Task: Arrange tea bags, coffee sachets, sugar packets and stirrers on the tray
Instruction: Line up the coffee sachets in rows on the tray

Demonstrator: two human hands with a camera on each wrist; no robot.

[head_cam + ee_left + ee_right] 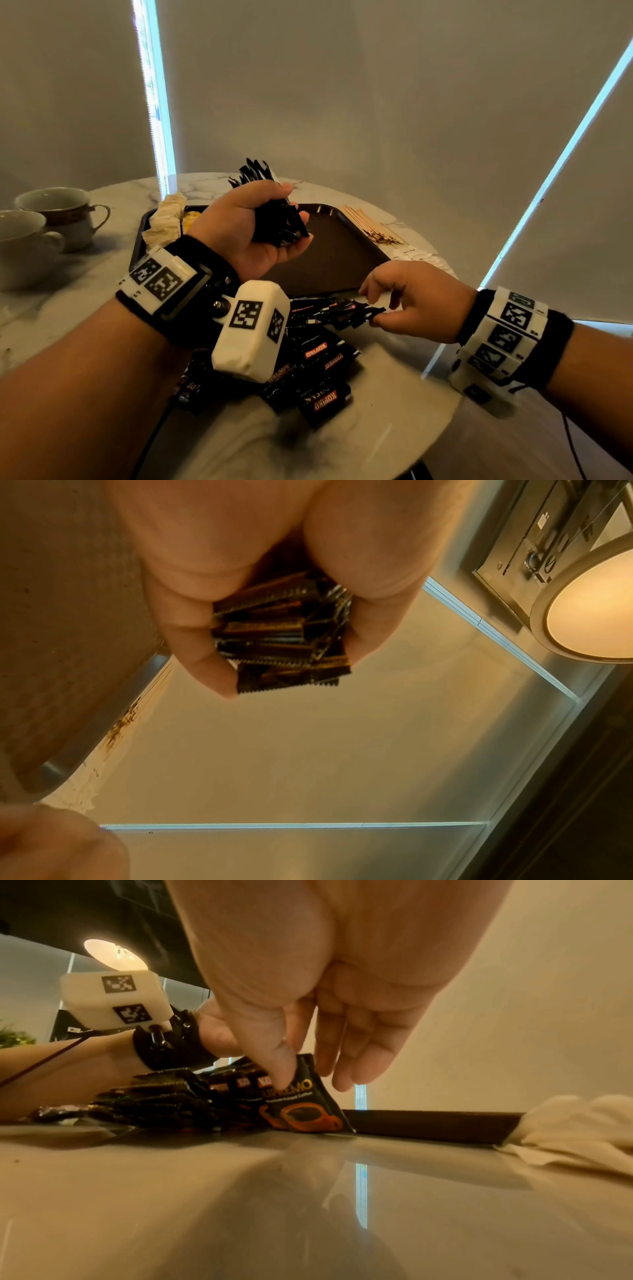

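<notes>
Both hands on coffee sachets

The left hand (253, 229) gripped a bundle of sachets (274, 219) above the brown tray (329, 253). The right hand (407, 301) pinched one sachet (308, 1099) from the pile (308, 370) lying on the worktop (394, 411) beside the tray's near edge

It looks like a sitting corner in a home or a hotel room. A round marble-topped table (394, 404) stands by a window covered with pale roller blinds (394, 96), daylight showing in the slits. Two china cups (51, 219) sit at the left of the frame. A round ceiling lamp (589, 615) glows at the upper right of the left wrist view.
</notes>
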